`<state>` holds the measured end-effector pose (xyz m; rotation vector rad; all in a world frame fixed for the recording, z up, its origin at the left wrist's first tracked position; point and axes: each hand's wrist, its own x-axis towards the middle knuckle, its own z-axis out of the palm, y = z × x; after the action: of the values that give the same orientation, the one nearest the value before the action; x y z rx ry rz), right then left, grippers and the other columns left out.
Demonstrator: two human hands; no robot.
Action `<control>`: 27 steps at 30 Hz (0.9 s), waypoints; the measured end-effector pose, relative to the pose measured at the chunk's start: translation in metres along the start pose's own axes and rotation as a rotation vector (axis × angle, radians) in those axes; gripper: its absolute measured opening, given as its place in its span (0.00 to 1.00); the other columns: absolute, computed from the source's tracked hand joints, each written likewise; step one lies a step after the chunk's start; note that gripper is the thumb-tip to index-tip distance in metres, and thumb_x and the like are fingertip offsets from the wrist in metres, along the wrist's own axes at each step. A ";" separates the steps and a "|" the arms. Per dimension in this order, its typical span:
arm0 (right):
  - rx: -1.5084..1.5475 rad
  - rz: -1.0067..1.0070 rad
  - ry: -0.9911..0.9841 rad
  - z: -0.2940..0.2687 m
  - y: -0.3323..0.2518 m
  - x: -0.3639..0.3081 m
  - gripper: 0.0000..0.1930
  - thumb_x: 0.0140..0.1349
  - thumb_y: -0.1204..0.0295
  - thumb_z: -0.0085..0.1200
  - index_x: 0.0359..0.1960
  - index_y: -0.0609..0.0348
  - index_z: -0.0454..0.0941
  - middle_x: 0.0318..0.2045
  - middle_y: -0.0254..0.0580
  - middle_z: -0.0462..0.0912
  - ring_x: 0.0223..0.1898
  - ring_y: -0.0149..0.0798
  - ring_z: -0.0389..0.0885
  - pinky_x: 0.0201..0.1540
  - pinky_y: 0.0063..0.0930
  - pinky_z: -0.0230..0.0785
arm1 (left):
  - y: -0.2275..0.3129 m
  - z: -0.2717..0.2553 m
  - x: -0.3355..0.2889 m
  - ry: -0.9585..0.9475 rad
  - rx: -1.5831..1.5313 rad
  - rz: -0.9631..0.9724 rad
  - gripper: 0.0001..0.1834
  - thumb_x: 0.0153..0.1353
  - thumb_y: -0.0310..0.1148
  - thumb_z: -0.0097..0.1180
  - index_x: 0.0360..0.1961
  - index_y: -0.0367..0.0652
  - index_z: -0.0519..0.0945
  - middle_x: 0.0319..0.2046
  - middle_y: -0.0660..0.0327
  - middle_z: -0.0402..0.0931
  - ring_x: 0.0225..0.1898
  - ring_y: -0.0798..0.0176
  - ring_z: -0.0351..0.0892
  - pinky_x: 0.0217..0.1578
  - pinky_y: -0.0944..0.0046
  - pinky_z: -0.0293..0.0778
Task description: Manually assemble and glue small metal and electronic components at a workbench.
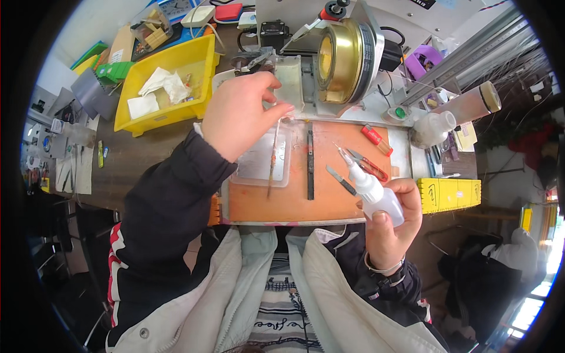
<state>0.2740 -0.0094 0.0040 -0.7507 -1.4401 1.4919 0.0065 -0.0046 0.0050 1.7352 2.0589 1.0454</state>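
My right hand (395, 222) is closed round a small translucent squeeze bottle (376, 200), its white tapered nozzle tilted up and to the left. Farther forward, my left hand (247, 112) has thumb and fingers drawn together in a pinch; what is between the tips is too small to make out. From just below those fingertips a thin, stained stick (273, 159) runs toward me, across a clear plastic tray (283, 170). On the orange board (253, 206) lie a dark narrow file-like bar (310, 165), a slim blade (340, 179), red-handled snips (371, 167) and a red lighter (376, 140).
Beyond the board stands a machine with a brass-coloured drum (341, 62). A yellow bin (168, 88) with white tissue sits at the left. At the right are a white-capped bottle (432, 129), a clear tube (474, 105) and a yellow box (449, 195).
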 end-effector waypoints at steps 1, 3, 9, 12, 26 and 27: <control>0.017 -0.046 0.064 -0.002 0.001 0.000 0.21 0.53 0.69 0.61 0.42 0.67 0.66 0.29 0.38 0.76 0.28 0.24 0.73 0.33 0.16 0.64 | 0.000 0.005 0.004 0.022 0.043 0.044 0.16 0.50 0.31 0.63 0.39 0.35 0.77 0.27 0.55 0.79 0.24 0.64 0.79 0.26 0.69 0.73; 0.027 -0.094 0.129 -0.005 0.002 0.000 0.21 0.52 0.68 0.62 0.41 0.67 0.67 0.29 0.37 0.76 0.28 0.24 0.72 0.33 0.15 0.64 | 0.000 0.013 0.010 0.046 0.078 0.090 0.16 0.50 0.32 0.63 0.39 0.35 0.77 0.26 0.54 0.79 0.24 0.62 0.80 0.26 0.68 0.73; 0.315 -0.135 0.191 -0.007 -0.003 0.003 0.24 0.54 0.60 0.61 0.40 0.66 0.65 0.25 0.36 0.72 0.22 0.23 0.67 0.24 0.16 0.60 | 0.000 0.022 0.017 0.103 0.125 0.115 0.10 0.49 0.30 0.61 0.32 0.35 0.80 0.23 0.54 0.80 0.23 0.60 0.80 0.26 0.67 0.73; 0.430 -0.094 0.198 -0.003 -0.002 0.006 0.23 0.58 0.59 0.57 0.41 0.65 0.63 0.24 0.35 0.70 0.20 0.22 0.63 0.21 0.16 0.57 | -0.007 0.023 0.015 0.137 0.134 0.126 0.08 0.51 0.29 0.60 0.30 0.35 0.80 0.23 0.55 0.80 0.23 0.60 0.80 0.27 0.67 0.73; 0.623 -0.004 0.022 -0.005 -0.005 0.014 0.19 0.66 0.54 0.43 0.37 0.61 0.64 0.17 0.30 0.65 0.16 0.21 0.59 0.17 0.15 0.52 | 0.011 0.006 -0.006 0.349 0.020 0.165 0.02 0.54 0.26 0.57 0.28 0.40 0.78 0.23 0.57 0.77 0.20 0.58 0.76 0.22 0.65 0.70; 0.644 0.022 0.008 -0.006 -0.005 0.013 0.19 0.67 0.54 0.43 0.37 0.60 0.64 0.17 0.31 0.66 0.15 0.22 0.60 0.16 0.15 0.52 | 0.011 0.006 -0.007 0.347 0.015 0.165 0.02 0.54 0.26 0.57 0.28 0.40 0.78 0.23 0.57 0.77 0.20 0.58 0.76 0.22 0.65 0.70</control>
<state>0.2750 0.0048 0.0103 -0.3692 -0.8547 1.8245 0.0198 -0.0082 0.0061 1.8672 2.1472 1.4758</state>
